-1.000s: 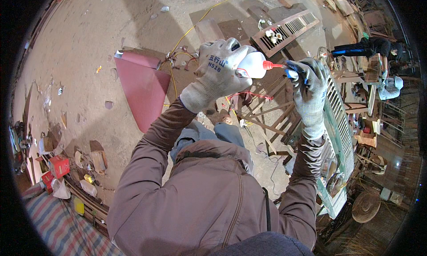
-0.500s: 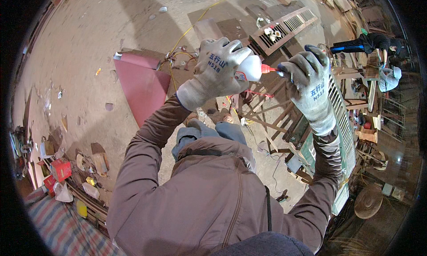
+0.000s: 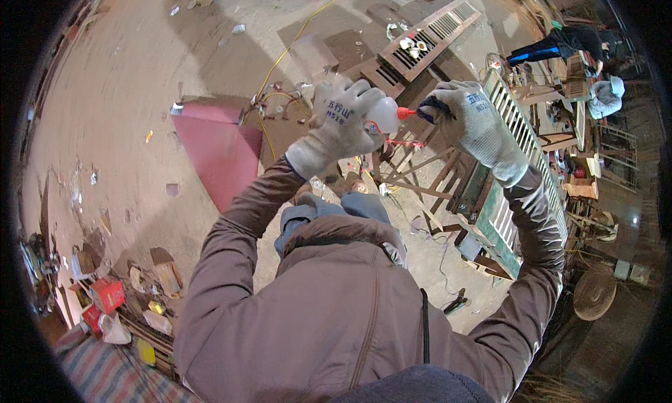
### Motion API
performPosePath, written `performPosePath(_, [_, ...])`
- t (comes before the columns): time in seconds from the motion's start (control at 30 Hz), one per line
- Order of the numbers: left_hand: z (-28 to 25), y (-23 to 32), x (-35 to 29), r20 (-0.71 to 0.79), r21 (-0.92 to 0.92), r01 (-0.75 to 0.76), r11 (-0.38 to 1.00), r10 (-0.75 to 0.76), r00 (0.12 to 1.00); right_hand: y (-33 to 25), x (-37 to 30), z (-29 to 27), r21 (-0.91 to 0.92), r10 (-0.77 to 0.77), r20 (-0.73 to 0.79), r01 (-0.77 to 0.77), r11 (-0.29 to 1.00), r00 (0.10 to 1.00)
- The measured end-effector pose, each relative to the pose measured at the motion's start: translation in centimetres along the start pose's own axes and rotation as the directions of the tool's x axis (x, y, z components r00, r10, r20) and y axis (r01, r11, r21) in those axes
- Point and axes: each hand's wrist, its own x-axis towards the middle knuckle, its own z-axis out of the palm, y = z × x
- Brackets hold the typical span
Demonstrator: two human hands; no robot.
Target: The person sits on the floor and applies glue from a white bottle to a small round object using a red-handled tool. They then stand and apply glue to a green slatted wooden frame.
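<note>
In my gloved left hand is a white plastic squeeze bottle, held on its side with the fingers wrapped round it. Its red pointed nozzle faces right. My gloved right hand is at the nozzle's tip, with thumb and fingers pinched together. Whatever sits between those dark fingertips is hidden or too small to name. Both gloves are grey-white with dark fingertips. Both arms are raised in front of me, above the floor.
Slatted wooden panels lie at the upper right and stand to my right. A dark red sheet is on the floor at left. A yellow cable crosses the floor. At the far right another person is bent over.
My right hand has turned and its fingers have closed into a tighter pinch by the nozzle tip. The bottle and left hand have shifted slightly left and down in view.
</note>
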Motion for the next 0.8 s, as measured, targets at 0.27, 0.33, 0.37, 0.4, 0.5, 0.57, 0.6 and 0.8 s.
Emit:
performPosePath(0.27, [-0.8, 0.8, 0.3, 0.194, -0.477, 0.147, 0.866, -0.059, 0.979, 3.4, -6.4, -2.5, -0.092, -0.037, -0.486, -0.009, 0.996, 0.873])
performPosePath(0.33, [0.0, 0.5, -0.6, 0.228, -0.447, 0.194, 0.873, -0.099, 0.969, 1.5, -7.1, -1.7, -0.242, -0.086, -0.494, -0.042, 0.969, 0.865])
performPosePath(0.37, [0.4, 0.3, -1.0, 0.245, -0.432, 0.215, 0.876, -0.115, 0.963, 1.2, -7.4, -1.1, -0.312, -0.105, -0.486, -0.06, 0.948, 0.868])
performPosePath(0.4, [0.7, 0.0, -1.1, 0.161, -0.451, 0.069, 0.89, 0.005, 0.987, 0.8, -7.5, -0.6, -0.364, -0.146, -0.5, -0.054, 0.93, 0.854])
performPosePath(0.5, [1.4, -0.3, -1.1, 0.052, -0.496, -0.191, 0.847, 0.248, 0.967, -1.1, -8.2, 0.0, -0.428, -0.183, -0.538, -0.079, 0.9, 0.823])
performPosePath(0.57, [1.2, 0.9, -0.4, 0.178, -0.555, -0.113, 0.824, 0.25, 0.952, -1.6, -9.4, 0.5, -0.43, -0.132, -0.556, -0.147, 0.891, 0.82])
performPosePath(0.6, [0.5, 2.1, 0.4, 0.313, -0.637, 0.015, 0.771, 0.24, 0.919, -1.6, -10.4, 1.1, -0.415, -0.094, -0.57, -0.188, 0.89, 0.816])
performPosePath(0.8, [5.0, 4.7, -1.3, 0.351, -0.38, -0.141, 0.914, 0.283, 0.893, -2.8, -16.2, 4.2, -0.464, 0.026, -0.578, -0.355, 0.812, 0.816])
